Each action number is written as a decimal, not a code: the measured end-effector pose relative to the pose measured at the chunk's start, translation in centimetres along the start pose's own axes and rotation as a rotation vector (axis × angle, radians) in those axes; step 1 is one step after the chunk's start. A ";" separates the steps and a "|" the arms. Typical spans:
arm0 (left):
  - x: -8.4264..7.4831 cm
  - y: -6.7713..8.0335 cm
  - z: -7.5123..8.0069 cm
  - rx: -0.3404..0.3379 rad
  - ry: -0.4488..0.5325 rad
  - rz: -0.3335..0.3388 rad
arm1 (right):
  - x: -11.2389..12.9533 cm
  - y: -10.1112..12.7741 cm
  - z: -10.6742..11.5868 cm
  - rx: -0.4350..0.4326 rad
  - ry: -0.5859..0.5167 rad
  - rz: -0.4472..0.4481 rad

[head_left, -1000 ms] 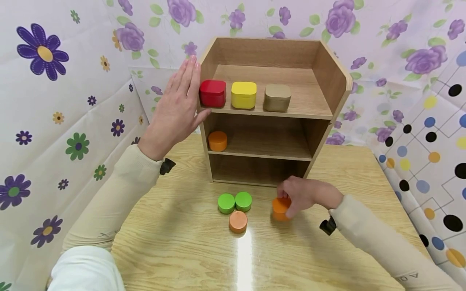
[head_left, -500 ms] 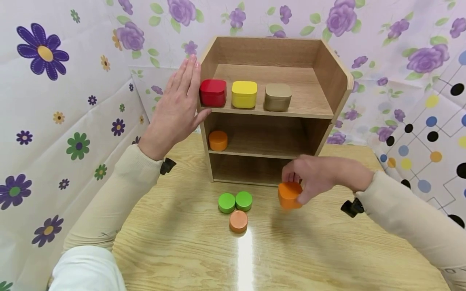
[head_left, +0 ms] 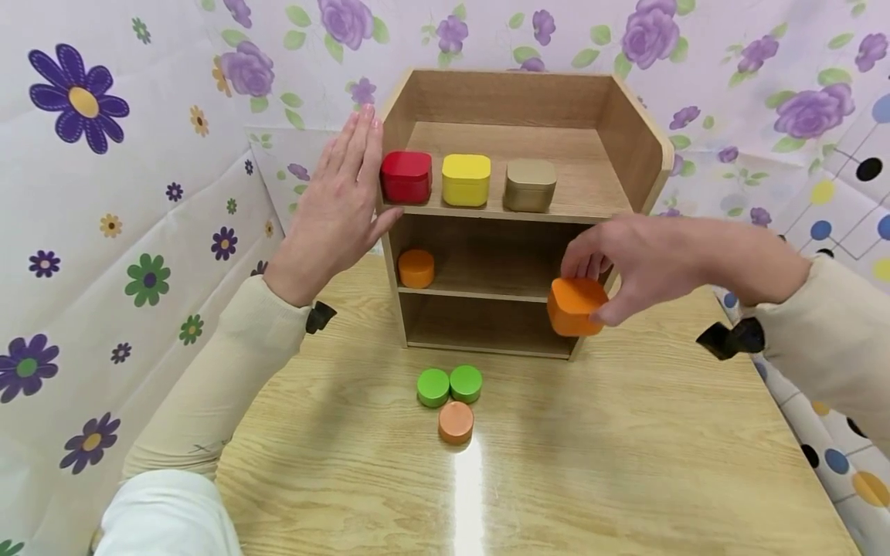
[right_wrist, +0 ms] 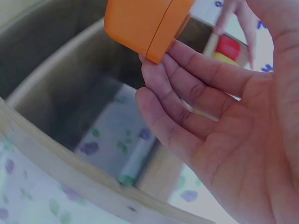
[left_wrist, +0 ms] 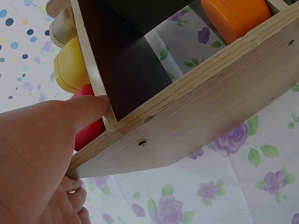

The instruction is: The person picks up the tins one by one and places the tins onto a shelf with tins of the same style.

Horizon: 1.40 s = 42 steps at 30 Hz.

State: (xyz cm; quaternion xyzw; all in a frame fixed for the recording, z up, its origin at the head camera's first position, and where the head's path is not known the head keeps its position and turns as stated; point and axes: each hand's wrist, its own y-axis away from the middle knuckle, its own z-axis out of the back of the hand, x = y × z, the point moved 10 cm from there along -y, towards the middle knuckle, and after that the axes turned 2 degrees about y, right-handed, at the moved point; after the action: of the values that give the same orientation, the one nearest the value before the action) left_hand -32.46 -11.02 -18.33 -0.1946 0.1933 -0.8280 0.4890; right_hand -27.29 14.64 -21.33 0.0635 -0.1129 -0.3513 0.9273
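My right hand (head_left: pixel 629 266) pinches an orange rounded box (head_left: pixel 575 306) in the air, just in front of the right end of the wooden shelf unit (head_left: pixel 612 116), level with its middle shelf. The right wrist view shows that orange box (right_wrist: pixel 145 24) held at the fingertips (right_wrist: pixel 159 70). Flat and with straight fingers, my left hand (head_left: pixel 344 205) presses on the unit's left side wall (left_wrist: pixel 196 112). On the top shelf stand a red box (head_left: pixel 406 177), a yellow box (head_left: pixel 466 180) and a tan box (head_left: pixel 530 185). An orange round tin (head_left: pixel 416 269) sits on the middle shelf at the left.
Two green round tins (head_left: pixel 449 385) and a pale orange one (head_left: pixel 455 422) lie together on the wooden table (head_left: pixel 591 479) in front of the shelf unit. Flowered cloth walls (head_left: pixel 104 193) close in the left and back; a dotted cloth (head_left: pixel 827 255) hangs at the right.
My right hand has lifted the orange box off the table and carried it up and to the right, to the shelf front. The left hand has stayed put.
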 end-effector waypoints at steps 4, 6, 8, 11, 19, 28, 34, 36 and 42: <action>0.1 0.0 -0.1 0.004 -0.001 0.000 | -0.4 0.5 2.6 -0.035 0.059 -0.041; 0.1 0.0 -0.1 0.010 0.002 0.003 | -0.7 0.8 3.9 -0.053 0.095 -0.070; 0.2 0.1 -0.2 0.013 0.005 0.006 | -1.0 1.0 5.0 -0.067 0.127 -0.098; 0.2 0.1 -0.1 0.015 0.008 0.009 | -1.7 1.2 6.3 -0.084 0.159 -0.135; 0.3 0.1 -0.1 0.006 0.012 0.001 | -3.6 1.2 8.8 -0.118 0.215 -0.224; 0.3 0.0 -0.1 -0.007 0.024 -0.004 | -5.1 0.9 10.6 -0.181 0.263 -0.256; 0.3 0.1 -0.1 -0.007 0.019 -0.007 | -6.1 0.4 10.9 -0.182 0.260 -0.284; 0.3 0.1 -0.1 -0.009 0.021 -0.008 | -6.3 0.2 11.0 -0.185 0.260 -0.288; 0.4 0.1 -0.1 -0.004 0.028 -0.001 | -6.7 -0.3 10.8 -0.176 0.227 -0.297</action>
State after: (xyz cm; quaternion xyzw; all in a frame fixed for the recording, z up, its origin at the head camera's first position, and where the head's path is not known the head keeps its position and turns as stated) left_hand -32.60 -11.39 -18.40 -0.1839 0.2018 -0.8304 0.4856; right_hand -35.13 18.45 -12.11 0.0372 0.0343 -0.4830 0.8741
